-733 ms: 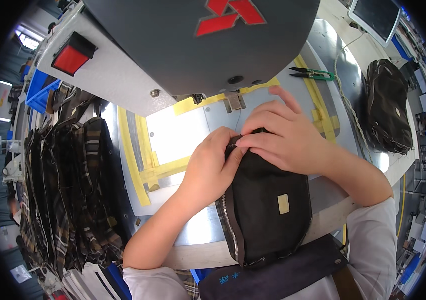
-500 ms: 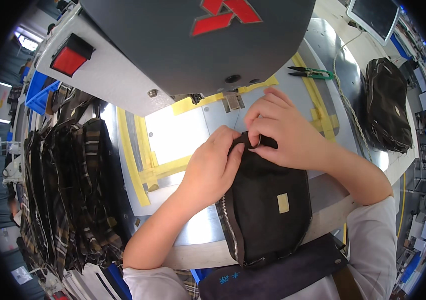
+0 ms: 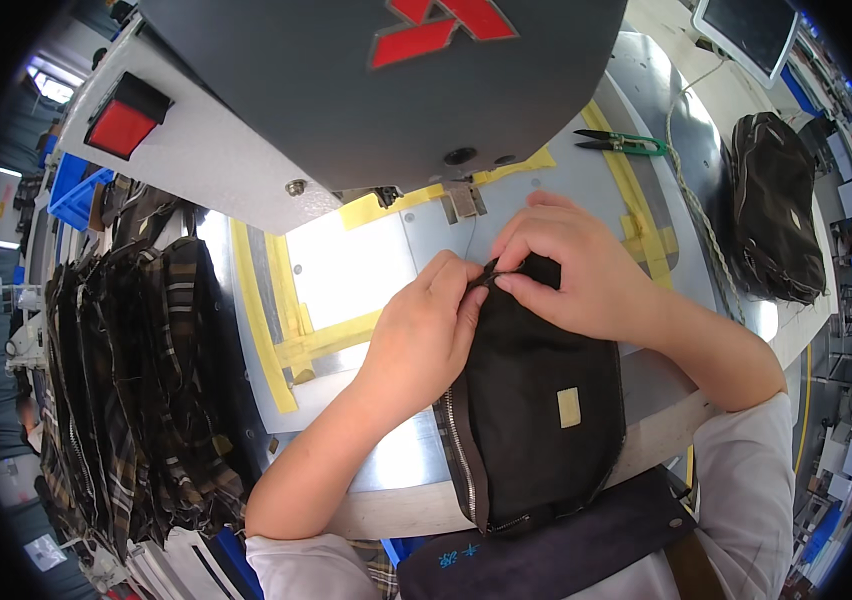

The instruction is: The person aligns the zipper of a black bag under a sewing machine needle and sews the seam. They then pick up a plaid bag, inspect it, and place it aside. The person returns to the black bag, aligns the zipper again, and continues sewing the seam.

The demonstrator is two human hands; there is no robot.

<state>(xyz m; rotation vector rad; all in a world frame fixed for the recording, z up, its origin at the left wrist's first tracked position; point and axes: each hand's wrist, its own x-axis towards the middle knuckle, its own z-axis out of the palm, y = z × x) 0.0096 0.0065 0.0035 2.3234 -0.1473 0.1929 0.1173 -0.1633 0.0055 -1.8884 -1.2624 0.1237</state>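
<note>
A black fabric pouch (image 3: 536, 410) with a metal zipper (image 3: 461, 450) along its left side and a small pale label (image 3: 569, 407) hangs over the near edge of the metal work plate. My left hand (image 3: 426, 320) pinches the pouch's far end between thumb and fingers. Close beside it, my right hand (image 3: 571, 265) pinches the same end, thumb and forefinger pressed on a dark fold. What exactly lies between the fingertips is partly hidden. Just beyond my hands is the sewing machine's presser foot (image 3: 463, 200), with a thread running down from it.
The grey sewing machine head (image 3: 376, 90) overhangs the plate (image 3: 346, 270), which carries yellow tape strips. Green-handled thread snips (image 3: 631, 146) lie at the far right. Another black pouch (image 3: 774, 210) rests on the right. Plaid-lined pieces (image 3: 136, 380) are piled at the left.
My right thumb and fingers have shifted slightly on the pouch's far end and closed nearer to my left fingertips. The pouch stays in about the same place.
</note>
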